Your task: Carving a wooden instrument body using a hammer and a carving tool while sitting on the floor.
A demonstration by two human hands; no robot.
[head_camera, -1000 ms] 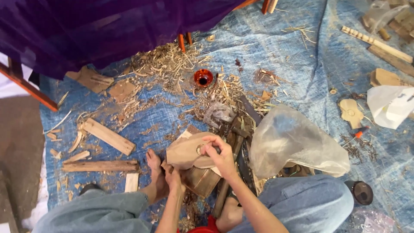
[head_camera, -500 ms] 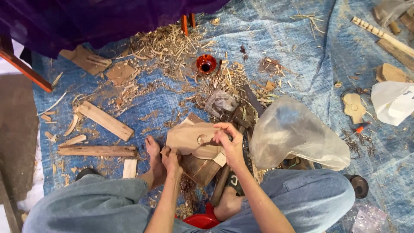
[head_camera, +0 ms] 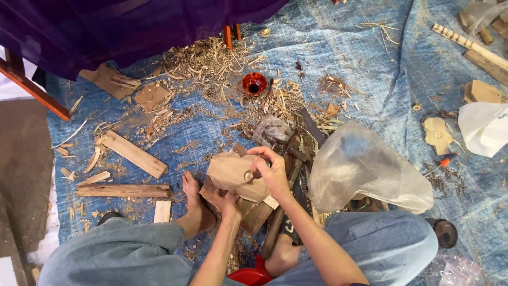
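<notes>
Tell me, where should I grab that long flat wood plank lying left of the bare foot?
Probably take the plank across its middle, reaching down from above. It lies flat on the blue tarp, long and narrow, with both long edges free, though shavings lie close by.

Carved wood piece point(head_camera: 228, 170): pale tan, flat, rounded outline, lies tilted on a darker wood block point(head_camera: 248, 212) on the blue tarp, between the feet. Small ring-ended tool point(head_camera: 250, 176), tip touching the piece's right edge.
</notes>
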